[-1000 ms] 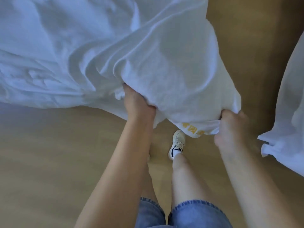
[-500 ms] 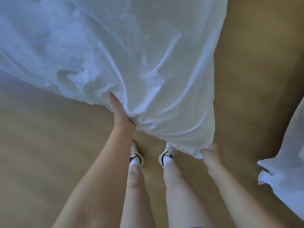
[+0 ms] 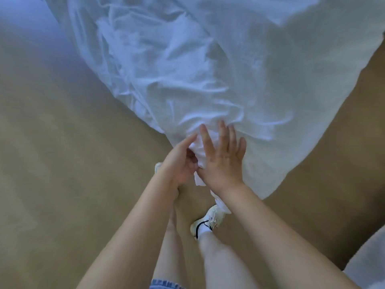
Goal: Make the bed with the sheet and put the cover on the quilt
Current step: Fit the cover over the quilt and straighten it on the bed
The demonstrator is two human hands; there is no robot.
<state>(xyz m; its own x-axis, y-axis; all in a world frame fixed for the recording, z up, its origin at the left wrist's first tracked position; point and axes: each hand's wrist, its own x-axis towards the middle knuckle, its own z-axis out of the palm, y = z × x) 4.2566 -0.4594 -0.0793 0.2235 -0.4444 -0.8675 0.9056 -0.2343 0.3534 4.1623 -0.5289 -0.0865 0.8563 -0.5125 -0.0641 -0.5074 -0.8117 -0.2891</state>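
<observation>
Left hand (image 3: 180, 161) grip pinches the bunched corner of the crumpled white bed cloth (image 3: 218, 69). Right hand (image 3: 223, 161) lies flat on it, fingers straight, just beside the left. Cloth runs away forward-right.

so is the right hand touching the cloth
Touching. The head view shows the right hand laid flat on the cloth, its straight fingers pressed onto the folds with no gap.

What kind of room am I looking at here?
Probably a bedroom, though no bed frame shows. A large crumpled white sheet hangs over a tan wood-look floor, and more white bedding sits at the lower right.
</observation>
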